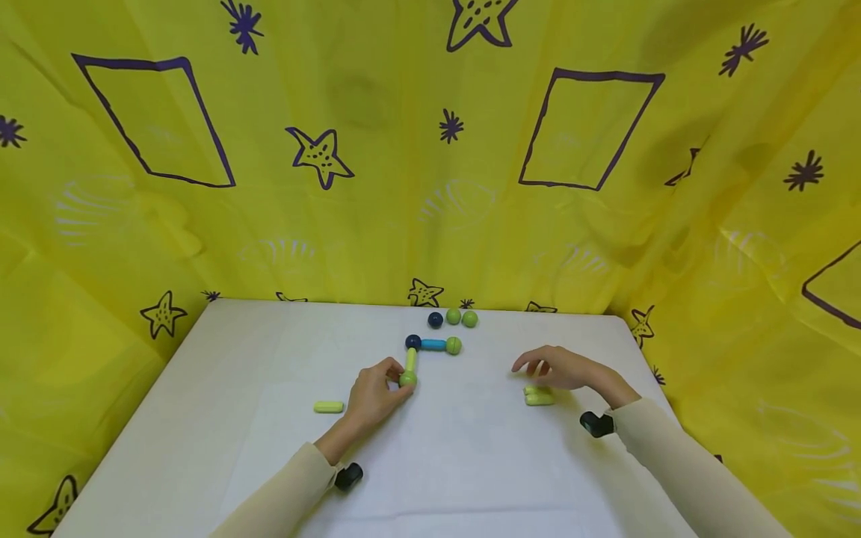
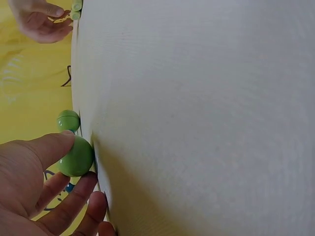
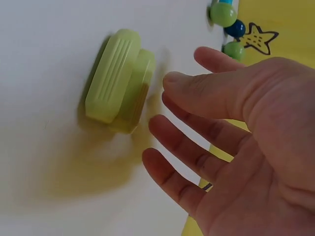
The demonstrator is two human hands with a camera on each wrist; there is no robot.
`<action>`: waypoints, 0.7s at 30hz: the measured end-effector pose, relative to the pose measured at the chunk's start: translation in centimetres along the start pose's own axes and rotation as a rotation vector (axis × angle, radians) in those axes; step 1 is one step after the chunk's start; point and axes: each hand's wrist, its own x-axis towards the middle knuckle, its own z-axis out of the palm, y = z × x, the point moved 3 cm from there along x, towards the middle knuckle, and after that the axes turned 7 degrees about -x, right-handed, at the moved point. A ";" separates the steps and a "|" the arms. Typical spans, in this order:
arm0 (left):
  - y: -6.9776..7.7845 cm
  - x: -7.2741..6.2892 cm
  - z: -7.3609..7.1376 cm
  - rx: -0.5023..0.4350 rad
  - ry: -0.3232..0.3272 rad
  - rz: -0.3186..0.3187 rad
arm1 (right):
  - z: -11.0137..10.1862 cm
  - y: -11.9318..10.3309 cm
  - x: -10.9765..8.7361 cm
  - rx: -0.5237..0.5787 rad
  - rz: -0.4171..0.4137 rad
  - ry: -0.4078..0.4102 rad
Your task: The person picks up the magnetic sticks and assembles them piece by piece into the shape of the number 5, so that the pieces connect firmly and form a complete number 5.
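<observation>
In the head view my left hand (image 1: 374, 392) pinches a green ball (image 1: 407, 379) between thumb and fingers. From that ball a light green rod (image 1: 411, 359) runs to a dark blue ball (image 1: 413, 341), and a blue rod (image 1: 433, 345) links this to another green ball (image 1: 454, 345). The left wrist view shows the thumb on the gripped green ball (image 2: 78, 157). My right hand (image 1: 561, 368) hovers with relaxed, parted fingers beside two light green rods (image 1: 539, 400), which lie side by side. Those ridged rods (image 3: 112, 76) sit just off the right fingertips in the right wrist view.
A single light green rod (image 1: 328, 407) lies left of my left hand. Toward the back of the white table (image 1: 471, 463) are a loose dark blue ball (image 1: 435, 320) and two green balls (image 1: 470, 319). A yellow patterned curtain (image 1: 383, 224) encloses the back and sides.
</observation>
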 end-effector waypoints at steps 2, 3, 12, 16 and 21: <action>0.0 0.0 0.0 0.001 -0.001 -0.001 | 0.1 0.4 -0.1 0.009 -0.003 -0.021; 0.0 0.0 -0.1 0.001 -0.001 0.000 | 0.1 0.5 -0.2 0.016 0.001 -0.032; 0.1 0.0 -0.1 0.002 0.004 0.017 | 0.7 1.1 0.0 0.047 0.016 -0.078; 0.2 0.0 -0.2 0.000 0.008 0.016 | 0.8 1.0 0.0 0.038 0.015 -0.085; 0.2 0.0 -0.2 -0.001 0.013 0.014 | 0.9 0.9 0.1 0.031 0.006 -0.087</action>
